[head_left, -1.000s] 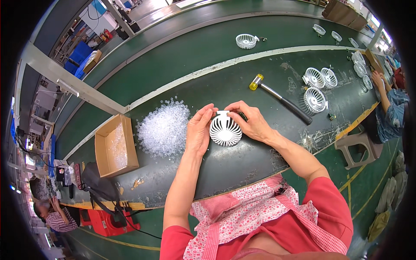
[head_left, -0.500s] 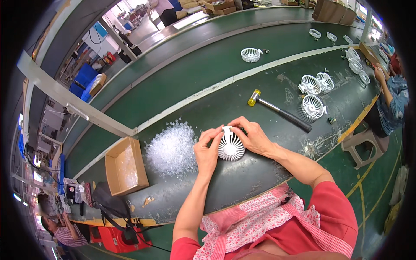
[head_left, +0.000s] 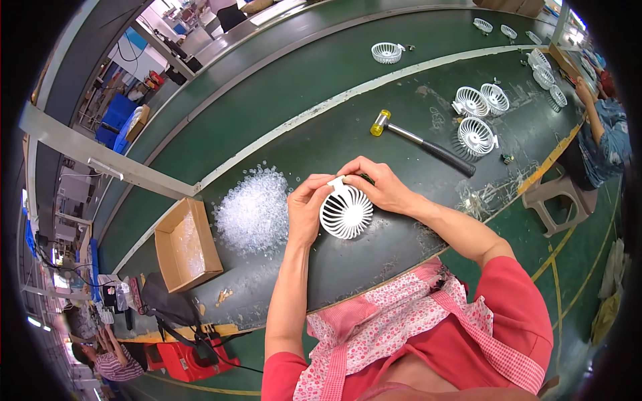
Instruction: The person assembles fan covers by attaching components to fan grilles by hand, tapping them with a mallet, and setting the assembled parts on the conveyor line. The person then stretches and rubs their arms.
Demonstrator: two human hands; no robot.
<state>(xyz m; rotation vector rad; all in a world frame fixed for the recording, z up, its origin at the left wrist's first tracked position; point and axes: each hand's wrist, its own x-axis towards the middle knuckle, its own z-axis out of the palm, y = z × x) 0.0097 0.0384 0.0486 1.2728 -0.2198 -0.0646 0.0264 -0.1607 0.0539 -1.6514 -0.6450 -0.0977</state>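
Since the mallet (head_left: 435, 150) makes a handy marker (see-through yellow head, shiny metal shaft, matte black handle), I'll go from there. Left of it and nearer the person is a round white slatted cage (head_left: 348, 215), plastic-looking, with thin ribs fanning out from a solid hub. Left hand (head_left: 307, 207) and right hand (head_left: 382, 190) are both clamped on that one, thumbs and fingers pinched around the flat tab on its rim. Further left of the mallet there's a glittery heap of little clear pieces (head_left: 251, 214), then a plain brown cardboard box (head_left: 195, 279), tilted. Right of the mallet sit three more white ribbed cages (head_left: 477, 136), all on a scuffed dark green bench (head_left: 274, 291).
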